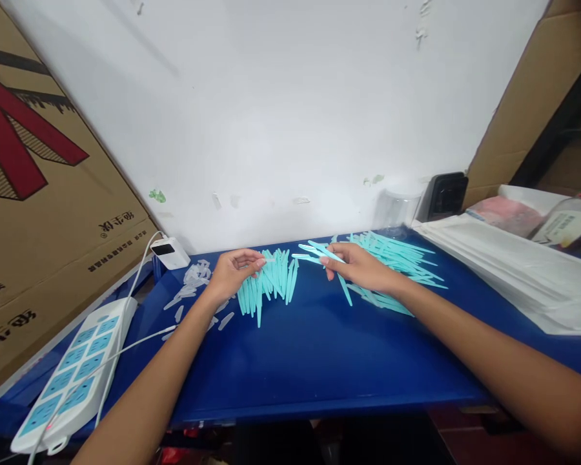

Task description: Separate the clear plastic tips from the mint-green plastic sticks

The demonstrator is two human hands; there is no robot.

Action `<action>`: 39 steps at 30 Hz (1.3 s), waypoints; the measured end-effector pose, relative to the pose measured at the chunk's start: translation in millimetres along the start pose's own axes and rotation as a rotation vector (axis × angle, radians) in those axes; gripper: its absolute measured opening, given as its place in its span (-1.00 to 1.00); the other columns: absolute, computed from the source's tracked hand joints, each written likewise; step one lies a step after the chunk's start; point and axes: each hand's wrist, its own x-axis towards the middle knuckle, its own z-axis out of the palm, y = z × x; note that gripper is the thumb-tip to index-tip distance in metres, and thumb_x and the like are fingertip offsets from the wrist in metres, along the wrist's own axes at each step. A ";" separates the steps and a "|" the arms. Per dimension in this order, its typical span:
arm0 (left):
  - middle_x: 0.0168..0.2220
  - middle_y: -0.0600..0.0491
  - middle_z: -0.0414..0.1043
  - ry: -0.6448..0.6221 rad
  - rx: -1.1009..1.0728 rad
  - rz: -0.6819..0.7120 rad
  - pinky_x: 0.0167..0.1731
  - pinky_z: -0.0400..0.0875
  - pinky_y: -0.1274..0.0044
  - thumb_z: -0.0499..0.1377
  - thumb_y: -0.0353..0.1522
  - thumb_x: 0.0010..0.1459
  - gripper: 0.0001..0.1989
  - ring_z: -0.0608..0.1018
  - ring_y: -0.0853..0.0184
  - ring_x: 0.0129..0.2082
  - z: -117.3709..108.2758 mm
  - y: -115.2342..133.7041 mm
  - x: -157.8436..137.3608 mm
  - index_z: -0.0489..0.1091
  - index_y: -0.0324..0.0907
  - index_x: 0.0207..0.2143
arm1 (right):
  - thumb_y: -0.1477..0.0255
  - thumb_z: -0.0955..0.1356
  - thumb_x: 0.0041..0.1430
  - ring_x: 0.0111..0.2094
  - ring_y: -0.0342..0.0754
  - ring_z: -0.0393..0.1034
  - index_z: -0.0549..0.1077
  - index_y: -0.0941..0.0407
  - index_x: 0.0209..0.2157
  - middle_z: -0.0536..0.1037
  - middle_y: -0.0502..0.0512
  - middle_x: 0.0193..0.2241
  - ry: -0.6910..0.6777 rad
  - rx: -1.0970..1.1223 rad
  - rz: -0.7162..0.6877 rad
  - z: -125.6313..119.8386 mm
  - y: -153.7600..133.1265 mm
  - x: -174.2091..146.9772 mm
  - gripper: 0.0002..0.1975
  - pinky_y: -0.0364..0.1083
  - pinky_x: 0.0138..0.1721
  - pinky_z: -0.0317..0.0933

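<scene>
My right hand (351,266) is closed around a few slim turquoise eyebrow razors (314,249); their pale blade ends point left, toward my other hand. My left hand (237,268) pinches a small translucent cap (269,260) between thumb and fingertips. Below and beside that hand, a fanned pile of turquoise razors (274,281) lies on the blue table (290,361). A larger loose pile of razors (397,258) spreads behind and to the right of my right hand. Loose translucent caps (196,274) are heaped to the left, and several lie scattered near my left wrist.
A white power strip (77,374) with cables and a small white power bank (170,252) stand at the left. Large cardboard boxes (53,194) flank the table. A clear cup (399,210), a black object (448,196) and white sheets (508,271) sit at the right.
</scene>
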 end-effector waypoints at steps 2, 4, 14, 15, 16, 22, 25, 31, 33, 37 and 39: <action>-0.30 -0.08 0.60 -0.016 -0.018 -0.015 -0.41 0.53 0.48 0.45 -0.12 0.02 -0.62 0.58 0.28 -0.37 7.8 -2.9 -1.2 0.60 -0.23 -0.25 | 0.04 0.27 0.36 -0.53 -0.15 0.10 0.50 0.13 -0.44 0.47 0.03 -0.46 -0.019 -0.012 -0.005 2.0 0.1 -0.1 -0.51 -0.11 -0.42 0.06; -0.28 -0.08 0.61 -0.034 -0.021 -0.016 -0.40 0.53 0.47 0.45 -0.14 0.02 -0.64 0.59 0.27 -0.35 11.7 -4.7 -1.9 0.60 -0.22 -0.26 | 0.05 0.27 0.36 -0.54 -0.15 0.09 0.50 0.12 -0.46 0.46 0.02 -0.47 -0.027 -0.030 -0.005 4.1 0.6 0.1 -0.51 -0.10 -0.44 0.06; -0.24 -0.09 0.63 -0.116 0.002 -0.054 -0.35 0.55 0.47 0.44 -0.15 0.04 -0.66 0.62 0.23 -0.28 15.9 1.9 -6.1 0.62 -0.22 -0.25 | 0.11 0.29 0.36 -0.44 -0.10 0.21 0.45 0.12 -0.45 0.49 0.04 -0.45 -0.050 -0.068 -0.010 12.4 -3.1 -0.8 -0.58 -0.11 -0.36 0.10; -0.24 -0.09 0.63 -0.118 0.016 -0.058 -0.35 0.55 0.46 0.44 -0.14 0.04 -0.65 0.63 0.22 -0.28 16.8 3.3 -6.8 0.63 -0.22 -0.24 | 0.10 0.29 0.36 -0.44 -0.09 0.21 0.45 0.12 -0.44 0.49 0.05 -0.44 -0.054 -0.071 -0.013 12.6 -3.2 -0.9 -0.58 -0.11 -0.36 0.11; -0.25 -0.10 0.64 -0.121 0.029 -0.058 -0.35 0.55 0.45 0.44 -0.14 0.04 -0.65 0.63 0.21 -0.28 17.6 4.6 -7.5 0.64 -0.22 -0.23 | 0.09 0.29 0.36 -0.44 -0.09 0.21 0.45 0.12 -0.44 0.50 0.05 -0.44 -0.055 -0.074 -0.017 12.8 -3.0 -1.0 -0.58 -0.10 -0.36 0.11; -0.27 -0.10 0.67 -0.125 0.036 -0.058 -0.27 0.59 0.40 0.46 -0.14 0.01 -0.65 0.67 0.15 -0.26 21.7 9.8 -11.3 0.67 -0.20 -0.25 | 0.12 0.29 0.37 -0.45 -0.11 0.22 0.46 0.11 -0.44 0.49 0.02 -0.45 -0.044 -0.067 -0.036 14.7 -1.6 -1.6 -0.59 -0.11 -0.36 0.11; -0.28 -0.09 0.68 -0.155 -0.011 -0.079 -0.24 0.61 0.37 0.47 -0.16 -0.01 -0.66 0.68 0.13 -0.26 27.3 12.4 -14.6 0.67 -0.19 -0.25 | 0.13 0.29 0.37 -0.50 -0.13 0.19 0.46 0.11 -0.43 0.48 0.00 -0.46 -0.064 -0.046 -0.026 17.4 -3.5 -3.5 -0.61 -0.11 -0.41 0.10; -0.35 -0.07 0.68 -0.207 -0.107 -0.111 -0.25 0.63 0.37 0.49 -0.20 -0.01 -0.69 0.70 0.15 -0.32 37.1 19.3 -20.8 0.67 -0.20 -0.25 | 0.10 0.32 0.35 -0.52 -0.14 0.16 0.46 0.11 -0.42 0.47 -0.02 -0.49 -0.093 0.008 -0.051 23.4 -8.8 -7.4 -0.60 -0.12 -0.44 0.07; -0.35 -0.06 0.68 -0.218 -0.112 -0.114 -0.23 0.64 0.36 0.48 -0.21 0.00 -0.70 0.70 0.15 -0.32 37.1 21.6 -21.3 0.67 -0.19 -0.25 | 0.07 0.32 0.35 -0.52 -0.14 0.15 0.45 0.11 -0.43 0.48 -0.02 -0.49 -0.097 0.016 -0.047 23.8 -9.5 -7.5 -0.58 -0.12 -0.44 0.07; -0.36 -0.07 0.68 -0.225 -0.114 -0.107 -0.22 0.65 0.35 0.48 -0.20 0.00 -0.70 0.71 0.14 -0.33 36.5 24.3 -21.2 0.66 -0.20 -0.27 | 0.04 0.32 0.33 -0.52 -0.14 0.16 0.45 0.11 -0.45 0.49 0.00 -0.49 -0.095 0.008 -0.043 22.5 -9.5 -7.3 -0.55 -0.12 -0.44 0.08; -0.37 -0.07 0.68 -0.221 -0.113 -0.104 -0.22 0.65 0.32 0.48 -0.19 -0.01 -0.69 0.71 0.13 -0.33 37.5 25.0 -21.5 0.66 -0.20 -0.28 | 0.03 0.32 0.33 -0.52 -0.13 0.17 0.44 0.10 -0.45 0.49 0.01 -0.49 -0.099 0.007 -0.042 21.9 -9.4 -7.3 -0.55 -0.11 -0.44 0.09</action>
